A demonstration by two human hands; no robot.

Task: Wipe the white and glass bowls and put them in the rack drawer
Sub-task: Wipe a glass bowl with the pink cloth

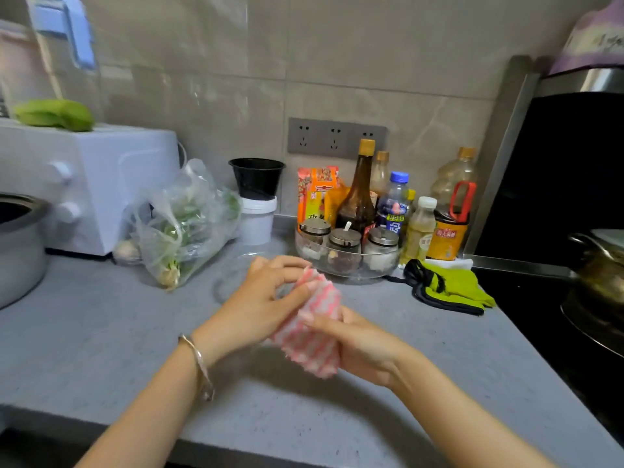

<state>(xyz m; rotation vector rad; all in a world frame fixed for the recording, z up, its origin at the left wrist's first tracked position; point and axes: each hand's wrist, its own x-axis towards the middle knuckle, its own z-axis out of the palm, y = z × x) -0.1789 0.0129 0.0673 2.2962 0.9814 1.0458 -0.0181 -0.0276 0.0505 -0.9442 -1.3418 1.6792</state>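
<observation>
Above the grey counter (101, 332), my left hand (260, 298) grips a clear glass bowl (229, 282), which shows only as a faint, blurred outline around my fingers. A pink-and-white checked cloth (310, 336) is bunched between both hands. My right hand (358, 339) holds the cloth from below and presses it against the bowl. My left thumb lies on the cloth's top. No white bowl or rack drawer is in view.
A black bowl (257, 177) sits on a white tub (258, 221) by the wall. A bag of greens (182, 224) and a white oven (101, 184) stand left. A clear tray of bottles and jars (347, 261), green gloves (452, 285) and the stove (574, 298) stand right.
</observation>
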